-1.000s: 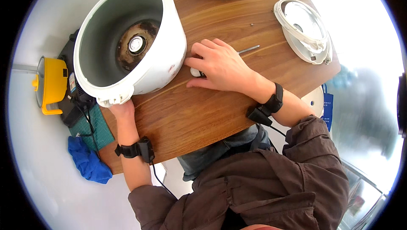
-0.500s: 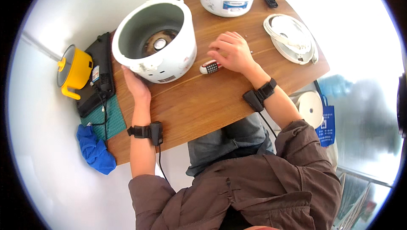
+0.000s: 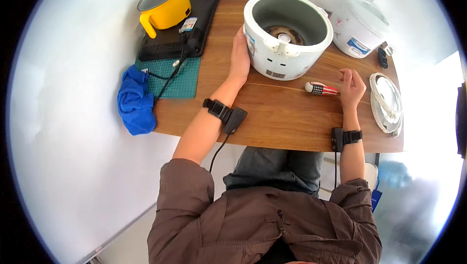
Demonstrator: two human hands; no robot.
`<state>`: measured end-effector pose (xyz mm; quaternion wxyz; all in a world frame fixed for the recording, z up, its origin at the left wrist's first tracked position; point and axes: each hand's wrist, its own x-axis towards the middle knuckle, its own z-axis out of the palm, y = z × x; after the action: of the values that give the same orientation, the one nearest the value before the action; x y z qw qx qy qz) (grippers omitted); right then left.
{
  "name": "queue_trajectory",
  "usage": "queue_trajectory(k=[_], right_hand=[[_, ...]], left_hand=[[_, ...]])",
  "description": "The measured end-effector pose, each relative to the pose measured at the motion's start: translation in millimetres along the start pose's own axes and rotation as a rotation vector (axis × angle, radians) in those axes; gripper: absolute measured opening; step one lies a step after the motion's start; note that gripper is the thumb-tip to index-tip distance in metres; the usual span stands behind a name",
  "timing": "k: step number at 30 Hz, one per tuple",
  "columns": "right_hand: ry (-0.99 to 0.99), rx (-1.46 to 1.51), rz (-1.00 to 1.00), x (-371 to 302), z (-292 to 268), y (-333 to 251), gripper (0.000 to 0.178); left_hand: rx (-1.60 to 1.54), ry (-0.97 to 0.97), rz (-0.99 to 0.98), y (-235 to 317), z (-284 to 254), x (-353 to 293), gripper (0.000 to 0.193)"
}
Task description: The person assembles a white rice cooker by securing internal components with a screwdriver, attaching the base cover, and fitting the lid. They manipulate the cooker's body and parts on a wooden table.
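Note:
A white rice cooker body (image 3: 272,62) stands on the wooden table, its lid off and its grey inside showing a browned base around a round white centre piece. My left hand (image 3: 239,57) is pressed to its left side, the fingertips partly hidden against the wall. To the right of the cooker, my right hand (image 3: 353,88) rests with curled fingers; whatever is inside them, if anything, is hidden. Right beside that hand lies a tool handle (image 3: 321,89) with red and white stripes and a black dotted part; its other end is not visible.
A second white rice cooker (image 3: 360,25) stands at the back right. Nearer are a black plug (image 3: 383,58) and a round white lid with a coiled cord (image 3: 386,99). On the left are a yellow pot (image 3: 168,11), a black flat appliance (image 3: 204,18), a green mat (image 3: 187,81) and a blue cloth (image 3: 135,101).
The view has swung left, so everything sits further right in it. My right hand has drawn back from over the striped handle, its fingers more curled. My left hand stays on the cooker.

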<state>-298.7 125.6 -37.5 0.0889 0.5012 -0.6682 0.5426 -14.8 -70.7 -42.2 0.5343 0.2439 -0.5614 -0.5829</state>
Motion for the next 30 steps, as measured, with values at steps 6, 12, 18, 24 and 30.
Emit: queue_trajectory(k=[6,12,18,24,30], right_hand=[[0.020,-0.003,0.058,-3,0,13,0.030],[0.039,-0.024,0.083,-3,-1,22,0.031],[0.000,0.050,0.094,-4,1,23,0.033],[-0.041,0.082,0.099,-1,-1,18,0.031],[-0.084,0.124,0.041,3,-1,6,0.030]], left_hand=[[0.031,0.026,0.073,-15,1,8,0.058],[0.114,0.051,0.103,-24,-2,10,0.057],[0.200,0.104,0.068,-24,-7,7,0.053],[0.136,0.027,0.071,-22,1,4,0.059],[0.023,-0.115,-0.143,4,12,-9,0.076]])
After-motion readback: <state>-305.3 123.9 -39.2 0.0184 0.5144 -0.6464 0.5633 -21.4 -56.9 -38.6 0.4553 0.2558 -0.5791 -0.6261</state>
